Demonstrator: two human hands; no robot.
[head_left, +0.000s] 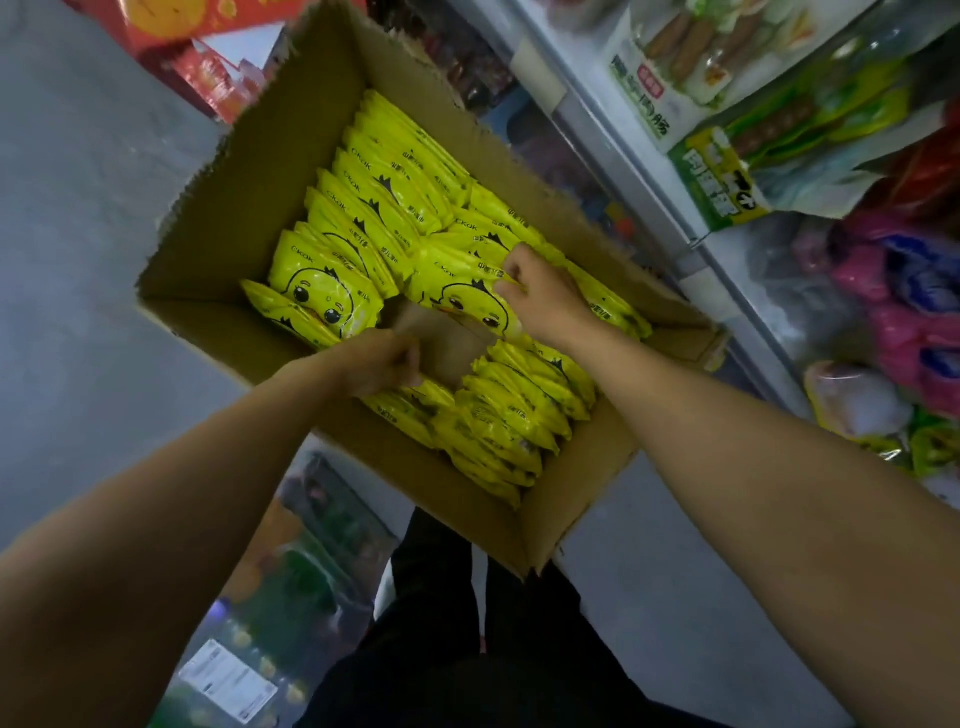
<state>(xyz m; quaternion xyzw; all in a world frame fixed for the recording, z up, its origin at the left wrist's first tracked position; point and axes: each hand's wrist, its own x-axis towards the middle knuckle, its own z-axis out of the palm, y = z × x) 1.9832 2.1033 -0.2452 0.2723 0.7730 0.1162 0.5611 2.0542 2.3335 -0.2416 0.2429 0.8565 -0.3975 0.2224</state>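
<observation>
An open cardboard box (218, 332) sits in front of me, packed with rows of yellow packets printed with a chick face. My right hand (540, 291) reaches into the box and pinches the top edge of one yellow packet (457, 291) in the right-hand row. My left hand (374, 364) is inside the near part of the box with its fingers curled on the top of a yellow packet (410, 400) in the near row. Between the rows the bare cardboard bottom shows.
A chest freezer (623, 156) with a glass lid runs along the right, with frozen food bags (691, 67) and pink packages (893, 291) on it. Red cartons (171, 31) stand at the top left. Grey floor lies to the left. Another display case (291, 597) is below the box.
</observation>
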